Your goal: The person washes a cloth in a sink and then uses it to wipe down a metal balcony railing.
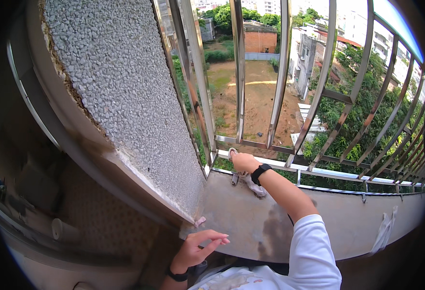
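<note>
My right hand [245, 163] reaches out to the lower rail [275, 163] of a shiny metal window grille, fingers closed around a white cloth. A bit of the cloth [232, 152] shows past the knuckles, against the rail. Under my wrist, a crumpled white length [256, 187] hangs onto the ledge; whether it is the same piece I cannot tell. Beside it a small metal bracket [234, 179] joins the grille to the ledge. Nearer to me, my left hand [204, 247] hovers at the ledge's front edge, fingers stretched out, holding nothing.
A grey pebble-dashed wall [120, 82] rises at the left of the concrete ledge [236, 217], which carries a dark stain. A small pinkish scrap [200, 222] lies at the wall's foot. A white plastic bag [384, 233] hangs over the ledge at right. Upright bars [239, 72] close off the drop outside.
</note>
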### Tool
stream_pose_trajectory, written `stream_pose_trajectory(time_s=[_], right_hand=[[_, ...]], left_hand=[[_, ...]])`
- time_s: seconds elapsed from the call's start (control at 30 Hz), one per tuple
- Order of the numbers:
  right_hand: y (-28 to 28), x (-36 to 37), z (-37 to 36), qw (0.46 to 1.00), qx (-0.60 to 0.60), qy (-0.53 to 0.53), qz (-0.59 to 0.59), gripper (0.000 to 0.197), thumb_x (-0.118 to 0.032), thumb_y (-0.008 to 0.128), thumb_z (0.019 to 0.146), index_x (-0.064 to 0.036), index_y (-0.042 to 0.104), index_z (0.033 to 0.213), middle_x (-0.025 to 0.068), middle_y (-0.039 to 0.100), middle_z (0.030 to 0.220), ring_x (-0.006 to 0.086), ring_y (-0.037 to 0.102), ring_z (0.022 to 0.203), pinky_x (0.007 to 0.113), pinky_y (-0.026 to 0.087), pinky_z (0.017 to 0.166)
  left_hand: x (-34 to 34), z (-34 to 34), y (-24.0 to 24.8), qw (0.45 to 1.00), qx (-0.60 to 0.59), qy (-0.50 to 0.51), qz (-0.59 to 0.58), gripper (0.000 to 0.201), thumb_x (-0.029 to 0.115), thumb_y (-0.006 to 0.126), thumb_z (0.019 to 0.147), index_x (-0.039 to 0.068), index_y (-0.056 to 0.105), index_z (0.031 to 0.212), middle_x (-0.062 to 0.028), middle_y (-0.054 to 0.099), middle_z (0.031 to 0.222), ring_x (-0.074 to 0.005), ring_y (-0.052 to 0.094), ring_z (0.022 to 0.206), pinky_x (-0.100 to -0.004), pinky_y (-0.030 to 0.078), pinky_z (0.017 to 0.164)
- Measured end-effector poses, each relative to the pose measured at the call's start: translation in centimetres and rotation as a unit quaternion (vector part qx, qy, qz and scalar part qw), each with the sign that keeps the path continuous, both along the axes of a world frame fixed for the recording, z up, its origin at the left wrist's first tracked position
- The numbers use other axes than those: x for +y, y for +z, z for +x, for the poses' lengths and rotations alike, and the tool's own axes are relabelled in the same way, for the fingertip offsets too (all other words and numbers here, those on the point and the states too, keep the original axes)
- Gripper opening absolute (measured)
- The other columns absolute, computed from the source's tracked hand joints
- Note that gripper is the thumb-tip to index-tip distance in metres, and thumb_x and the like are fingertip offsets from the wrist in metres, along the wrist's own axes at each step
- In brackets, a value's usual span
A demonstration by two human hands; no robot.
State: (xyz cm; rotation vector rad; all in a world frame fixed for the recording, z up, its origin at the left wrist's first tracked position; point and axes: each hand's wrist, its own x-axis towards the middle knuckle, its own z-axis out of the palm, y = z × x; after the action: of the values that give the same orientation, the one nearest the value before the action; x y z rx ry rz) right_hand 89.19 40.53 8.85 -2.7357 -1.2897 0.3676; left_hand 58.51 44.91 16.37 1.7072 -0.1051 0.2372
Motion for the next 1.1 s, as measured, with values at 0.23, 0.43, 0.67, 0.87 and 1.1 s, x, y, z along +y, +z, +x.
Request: stream_pose_trajectory(time_s=[0.23,0.43,0.67,0.87,1.1], right_hand=[[-6.0,5.9,0.3,0.993,-0.027,-0.111,0.026,0.053,-0.013,0.04,0.075,0.0019,0.021,0.122,0.0164,0.057,0.084,0.0283,0.057,0.074,0.04,0.045,0.056],[-7.0,7.5,-0.7,0.983,-0.157,-0.081,-0.044,0.047,-0.015,0.04,0.077,0.004,0.029,0.119,0.007,0.059,0.079,0.0194,0.058,0.066,0.032,0.042,0.049],[-6.2,2.0,0.9,0.988,-0.108,-0.081,-0.073,0.04,-0.012,0.036,0.078,-0.0017,0.033,0.117,0.0087,0.059,0.083,0.0221,0.058,0.071,0.035,0.043,0.051],[-5.7,-7.6,1.8,0.98,-0.107,-0.157,-0.066,0.031,-0.012,0.036,0.077,-0.0024,0.041,0.107,0.0119,0.059,0.079,0.0237,0.058,0.068,0.038,0.044,0.048],[-5.5,-14.1,1.9,0.96,-0.054,-0.25,-0.111,0.04,-0.014,0.039,0.077,0.0025,0.036,0.114,0.0093,0.058,0.089,0.0208,0.059,0.07,0.034,0.043,0.054]], left_hand=[[0.5,-1.0,0.6,0.999,0.021,0.048,-0.007,0.013,-0.001,0.049,0.075,-0.004,0.055,0.086,-0.0104,0.059,0.077,-0.0146,0.057,0.071,-0.0229,0.045,0.065],[0.6,-2.1,-0.2,0.995,0.035,0.092,-0.025,0.015,0.002,0.043,0.08,-0.002,0.054,0.089,-0.0108,0.057,0.078,-0.0153,0.054,0.072,-0.0248,0.043,0.067],[0.2,0.1,0.2,0.999,0.004,0.028,-0.027,0.013,-0.001,0.048,0.075,-0.004,0.055,0.086,-0.0105,0.059,0.077,-0.0153,0.057,0.071,-0.0237,0.045,0.065],[-1.4,1.9,-0.5,0.997,-0.008,-0.064,-0.035,0.014,-0.002,0.048,0.075,-0.003,0.055,0.088,-0.0102,0.059,0.077,-0.015,0.057,0.072,-0.0238,0.044,0.067],[-3.4,3.9,-0.1,0.99,-0.021,-0.137,-0.03,0.015,-0.002,0.048,0.075,-0.003,0.055,0.088,-0.0103,0.059,0.078,-0.0153,0.056,0.072,-0.024,0.044,0.067]])
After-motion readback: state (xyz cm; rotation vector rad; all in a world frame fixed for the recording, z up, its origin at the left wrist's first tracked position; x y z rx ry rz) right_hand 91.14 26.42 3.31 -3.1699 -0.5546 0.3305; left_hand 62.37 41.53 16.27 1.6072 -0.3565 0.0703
